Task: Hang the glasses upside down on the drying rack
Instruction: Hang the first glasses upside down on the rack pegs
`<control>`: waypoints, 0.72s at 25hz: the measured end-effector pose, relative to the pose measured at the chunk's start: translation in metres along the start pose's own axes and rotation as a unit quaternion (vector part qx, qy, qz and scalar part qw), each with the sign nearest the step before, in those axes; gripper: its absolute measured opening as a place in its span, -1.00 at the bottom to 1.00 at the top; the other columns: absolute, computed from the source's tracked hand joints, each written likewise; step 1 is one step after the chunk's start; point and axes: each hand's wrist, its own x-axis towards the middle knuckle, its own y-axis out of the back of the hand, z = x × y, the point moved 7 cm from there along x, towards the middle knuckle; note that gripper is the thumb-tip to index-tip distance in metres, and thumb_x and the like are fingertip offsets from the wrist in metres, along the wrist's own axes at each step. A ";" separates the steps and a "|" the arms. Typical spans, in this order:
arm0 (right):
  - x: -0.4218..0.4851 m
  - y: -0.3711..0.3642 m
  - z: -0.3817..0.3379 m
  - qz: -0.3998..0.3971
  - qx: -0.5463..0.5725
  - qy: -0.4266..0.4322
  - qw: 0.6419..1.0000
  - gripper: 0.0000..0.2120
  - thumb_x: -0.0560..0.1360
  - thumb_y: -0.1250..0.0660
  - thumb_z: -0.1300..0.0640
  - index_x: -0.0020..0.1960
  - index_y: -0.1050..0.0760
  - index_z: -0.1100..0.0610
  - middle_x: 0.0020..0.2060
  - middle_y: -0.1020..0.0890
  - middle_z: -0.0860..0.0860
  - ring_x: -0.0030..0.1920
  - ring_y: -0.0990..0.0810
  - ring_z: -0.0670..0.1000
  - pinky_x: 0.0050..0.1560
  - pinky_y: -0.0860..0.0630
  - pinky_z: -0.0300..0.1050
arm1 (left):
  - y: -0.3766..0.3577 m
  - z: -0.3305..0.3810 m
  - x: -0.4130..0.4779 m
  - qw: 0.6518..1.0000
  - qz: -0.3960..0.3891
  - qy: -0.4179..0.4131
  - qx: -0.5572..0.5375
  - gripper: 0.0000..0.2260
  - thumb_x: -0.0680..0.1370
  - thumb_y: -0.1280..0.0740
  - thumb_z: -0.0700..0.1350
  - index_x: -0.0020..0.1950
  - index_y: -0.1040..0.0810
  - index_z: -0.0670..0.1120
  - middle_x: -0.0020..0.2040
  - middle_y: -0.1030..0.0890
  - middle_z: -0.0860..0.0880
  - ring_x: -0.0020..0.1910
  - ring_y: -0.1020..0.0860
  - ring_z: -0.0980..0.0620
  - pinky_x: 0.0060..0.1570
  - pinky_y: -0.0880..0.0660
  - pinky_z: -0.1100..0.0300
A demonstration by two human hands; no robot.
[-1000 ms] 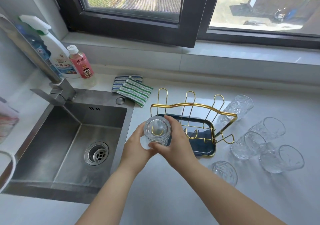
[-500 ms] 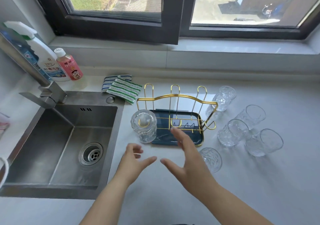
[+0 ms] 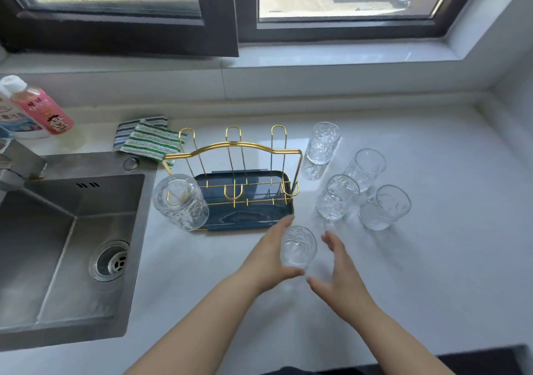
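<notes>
A gold wire drying rack [image 3: 236, 147] stands on a dark blue tray [image 3: 251, 219] beside the sink. One clear glass [image 3: 180, 201] hangs upside down on the rack's front-left prong. An upright glass [image 3: 298, 247] stands on the counter just in front of the tray. My left hand [image 3: 266, 262] touches its left side with fingers spread. My right hand [image 3: 337, 273] is open close to its right side, a small gap between them. Several more upright glasses [image 3: 337, 197] stand to the right of the rack.
A steel sink [image 3: 66, 248] lies at the left with a faucet [image 3: 17, 164]. Striped cloths [image 3: 147, 141] lie behind the rack. A pink bottle [image 3: 40, 106] and a spray bottle [image 3: 11, 118] stand at the back left. The window sill [image 3: 317, 57] runs along the back.
Both hands let go of the glass now hanging on the front-left prong, drew back, then moved right to the upright glass in front of the tray.
</notes>
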 end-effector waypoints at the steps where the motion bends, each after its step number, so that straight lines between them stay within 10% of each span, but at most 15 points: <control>1: 0.005 -0.004 0.003 -0.022 -0.002 -0.004 1.000 -0.21 0.36 -0.42 0.22 0.45 -0.06 0.11 0.41 -0.28 0.00 0.42 -0.24 -0.02 0.32 -0.14 -0.26 | -0.004 0.003 0.003 1.000 -0.002 -0.007 0.007 -0.16 0.26 -0.54 -0.13 0.43 -0.16 0.10 0.41 -0.34 0.08 0.36 -0.33 0.11 0.25 -0.23 0.34; 7: 0.014 -0.008 -0.014 -0.084 0.027 0.053 0.995 -0.42 0.35 -0.41 0.14 0.25 -0.23 -0.18 0.25 -0.44 -0.19 0.27 -0.38 -0.24 0.23 -0.28 -0.37 | 0.006 0.008 -0.006 0.998 0.057 0.007 -0.018 -0.37 0.21 -0.53 -0.09 0.18 -0.33 0.20 0.08 -0.55 0.13 0.05 -0.52 0.07 0.04 -0.51 0.21; 10: 0.011 0.000 -0.024 -0.116 0.116 0.037 0.986 -0.36 0.27 -0.45 0.01 0.28 -0.28 -0.20 0.27 -0.46 -0.20 0.27 -0.40 -0.26 0.30 -0.30 -0.28 | 0.026 0.023 -0.024 0.992 0.098 -0.006 -0.075 -0.39 0.19 -0.57 -0.10 0.11 -0.37 0.21 0.03 -0.57 0.20 0.05 -0.52 0.22 -0.02 -0.45 0.45; 18: -0.005 0.012 -0.098 -0.277 0.480 0.016 0.832 -0.36 0.28 -0.50 0.14 0.32 -0.38 0.04 0.27 -0.53 0.18 0.27 -0.50 0.21 0.30 -0.42 0.14 | 0.075 0.058 -0.069 0.930 0.121 -0.094 -0.334 -0.40 0.17 -0.56 -0.15 0.13 -0.42 0.07 0.14 -0.57 0.05 0.18 -0.56 0.04 0.06 -0.57 0.14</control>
